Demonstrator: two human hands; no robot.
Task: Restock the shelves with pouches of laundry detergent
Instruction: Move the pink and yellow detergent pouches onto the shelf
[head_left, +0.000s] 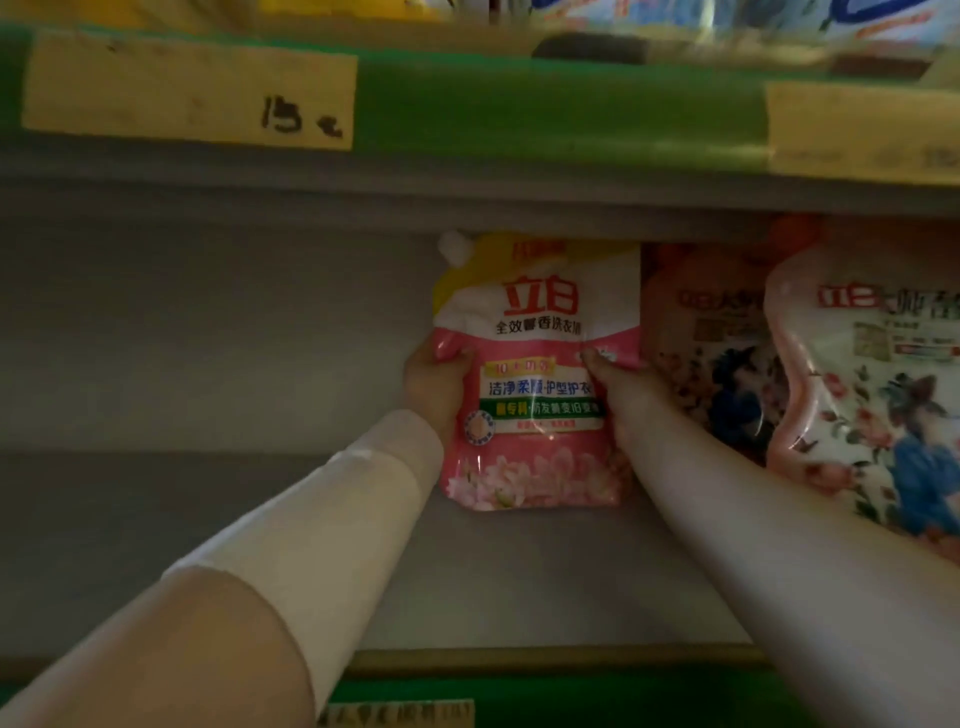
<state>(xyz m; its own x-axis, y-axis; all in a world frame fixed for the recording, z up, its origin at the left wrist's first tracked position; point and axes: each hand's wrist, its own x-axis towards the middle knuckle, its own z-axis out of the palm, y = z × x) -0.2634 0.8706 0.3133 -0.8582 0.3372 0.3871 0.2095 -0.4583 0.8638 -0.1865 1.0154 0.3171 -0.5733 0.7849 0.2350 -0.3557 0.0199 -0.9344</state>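
On the grey shelf board (208, 519), well back under the upper tier, a pink-and-white pouch (540, 415) stands upright between both hands. The left hand (434, 387) grips its left edge and the right hand (618, 384) its right edge, each thumb curled onto the front. Its face reads "立白" in large red characters, with "全效馨香洗衣液" beneath. A white band lower down carries blue writing, a green band follows, and pink blossoms are printed at the base. A white spout cap (454, 247) sits at its top left corner. Just beside it on the right stand a rear floral pouch (717, 343) and a front floral pouch (872, 374), both marked "立白". Overhead, a yellow price label (189, 91) on the green shelf strip (561, 109) shows a handwritten "15".
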